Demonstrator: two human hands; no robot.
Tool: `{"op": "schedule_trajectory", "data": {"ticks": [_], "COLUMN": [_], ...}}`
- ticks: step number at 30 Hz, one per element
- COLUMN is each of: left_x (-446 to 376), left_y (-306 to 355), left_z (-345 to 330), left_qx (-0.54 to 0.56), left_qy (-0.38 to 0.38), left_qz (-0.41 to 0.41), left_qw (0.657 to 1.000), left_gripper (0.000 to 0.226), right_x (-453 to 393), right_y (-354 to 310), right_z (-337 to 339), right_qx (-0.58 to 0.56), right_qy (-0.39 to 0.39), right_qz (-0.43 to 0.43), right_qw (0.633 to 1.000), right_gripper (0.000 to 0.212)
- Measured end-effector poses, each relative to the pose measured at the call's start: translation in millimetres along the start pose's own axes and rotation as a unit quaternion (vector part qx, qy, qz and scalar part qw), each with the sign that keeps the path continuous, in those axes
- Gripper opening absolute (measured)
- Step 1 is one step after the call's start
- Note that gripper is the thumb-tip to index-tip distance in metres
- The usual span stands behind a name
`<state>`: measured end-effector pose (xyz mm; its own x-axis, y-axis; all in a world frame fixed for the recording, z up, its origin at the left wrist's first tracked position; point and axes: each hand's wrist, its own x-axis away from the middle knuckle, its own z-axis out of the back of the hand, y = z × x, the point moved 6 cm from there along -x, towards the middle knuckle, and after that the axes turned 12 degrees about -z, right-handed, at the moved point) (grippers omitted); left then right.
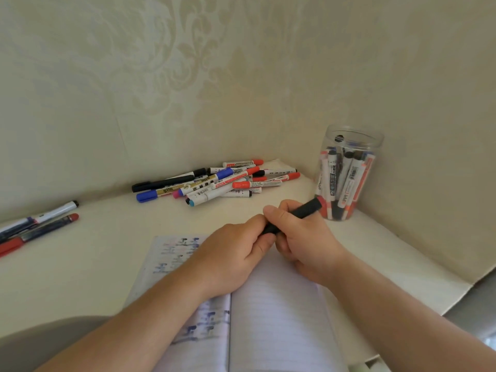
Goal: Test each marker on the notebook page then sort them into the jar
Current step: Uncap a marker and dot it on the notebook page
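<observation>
Both your hands hold one black marker (295,214) over the notebook (273,304): right hand (298,234) wraps the barrel, left hand (236,251) pinches its near end | jar (349,173) far right on the surface (107,251) | risk: a sudden cap release jerks the tip, smearing ink on your fingers or the page

Bare forearms, left hand (236,253) and right hand (303,237) unadorned.

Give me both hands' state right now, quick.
Left hand: closed, pinching the near end of the black marker.
Right hand: closed around the same marker's barrel, above the notebook.
</observation>
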<state>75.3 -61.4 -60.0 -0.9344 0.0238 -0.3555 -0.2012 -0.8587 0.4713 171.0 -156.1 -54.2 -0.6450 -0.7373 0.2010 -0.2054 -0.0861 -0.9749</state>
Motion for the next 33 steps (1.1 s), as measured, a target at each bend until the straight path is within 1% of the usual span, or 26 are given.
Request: {"op": "schedule_trajectory", "data": {"ticks": [3, 6, 10, 12, 14, 15, 16, 17, 19, 21, 23, 24, 25, 27, 33], "left_x": [-1.6, -3.2, -4.0, -3.0, -1.4, -0.9, -0.7, -0.8, -1.7, -3.3, -6.0, -7.6, -8.8, -10.1, -15.6], "left_y": [-3.7, -6.8, -6.6, -8.6, -10.7, -10.4, -8.7, -5.1, 3.8, 9.3, 11.7, 11.5, 12.0, 12.9, 12.9], "left_z": [-1.6, 0.1, 0.3, 0.0, -1.0, -1.7, -3.2, -4.9, -9.1, -13.4, -15.4, -16.5, -17.2, -18.3, -22.0], "left_qx": [0.013, 0.046, 0.068, 0.078, 0.078, 0.058, 0.029, -0.001, -0.056, -0.095, -0.114, -0.116, -0.119, -0.128, -0.148], "left_qy": [-0.008, -0.006, -0.017, -0.018, -0.025, -0.041, -0.063, -0.085, -0.127, -0.152, -0.158, -0.158, -0.158, -0.16, -0.188], "left_qz": [0.003, 0.013, 0.008, 0.031, 0.074, 0.085, 0.085, 0.073, 0.037, 0.016, 0.013, 0.014, 0.015, 0.013, 0.015], "left_qw": [1.0, 0.999, 0.997, 0.996, 0.994, 0.994, 0.994, 0.994, 0.99, 0.984, 0.981, 0.98, 0.98, 0.979, 0.971], "left_gripper": [0.02, 0.015, 0.025, 0.044, 0.062, 0.064, 0.061, 0.055, 0.045, 0.046, 0.05, 0.051, 0.052, 0.053, 0.06], "right_x": [-1.8, -3.2, -1.5, -0.8, -0.7, -0.6, 0.0, 0.6, 1.0, 1.8, 3.0, 3.4, 3.6, 3.8, 0.6], "right_y": [3.1, 1.4, -0.6, -5.1, -13.3, -18.0, -21.7, -23.5, -21.3, -15.7, -12.1, -11.2, -10.3, -8.1, -4.1], "right_z": [0.6, 2.2, 3.9, 9.9, 30.8, 44.3, 57.2, 68.4, 82.5, 87.3, 88.6, 89.6, 90.5, 92.8, 93.7], "right_qx": [-0.029, -0.034, -0.017, -0.014, -0.065, -0.103, -0.129, -0.132, -0.079, 0.027, 0.149, 0.189, 0.208, 0.203, 0.196], "right_qy": [-0.023, -0.046, -0.06, -0.031, 0.026, 0.049, 0.064, 0.077, 0.085, 0.083, 0.104, 0.119, 0.133, 0.156, 0.187], "right_qz": [0.019, 0.041, 0.054, 0.058, 0.066, 0.069, 0.07, 0.064, 0.037, 0.014, 0.01, 0.016, 0.023, 0.028, 0.006], "right_qw": [0.999, 0.998, 0.997, 0.998, 0.995, 0.991, 0.987, 0.986, 0.993, 0.996, 0.983, 0.975, 0.969, 0.966, 0.963], "right_gripper": [0.037, 0.035, 0.03, 0.029, 0.027, 0.027, 0.029, 0.031, 0.032, 0.028, 0.019, 0.016, 0.015, 0.014, 0.029]}}
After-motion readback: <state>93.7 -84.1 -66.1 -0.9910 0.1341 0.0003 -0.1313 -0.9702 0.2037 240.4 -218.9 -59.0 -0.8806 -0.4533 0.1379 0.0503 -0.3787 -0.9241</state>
